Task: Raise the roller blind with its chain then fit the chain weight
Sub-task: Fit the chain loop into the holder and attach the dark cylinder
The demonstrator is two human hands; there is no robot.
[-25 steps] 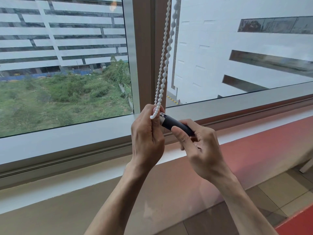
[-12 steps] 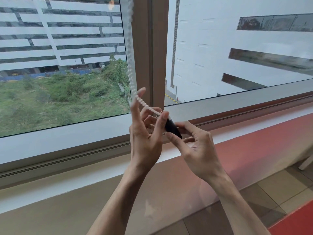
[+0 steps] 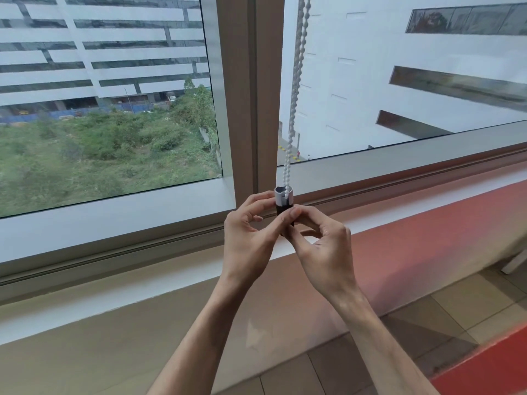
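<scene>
At 12 o'clock from both hands the chain [image 3: 293, 104] enters the weight [image 3: 284, 201] — blind unseen; left hand [image 3: 251, 238] and right hand [image 3: 322, 246] pinch the weight — fitting nearly done.

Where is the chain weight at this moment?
In the head view the chain weight is at the centre, upright, pinched between the left hand and the right hand, at the lower end of the bead chain, before the window post.

White bead chain [image 3: 295, 89]; chain weight [image 3: 284, 203] black w/ white top; brown window frame [image 3: 251, 95]; red sill [image 3: 427, 220].
</scene>
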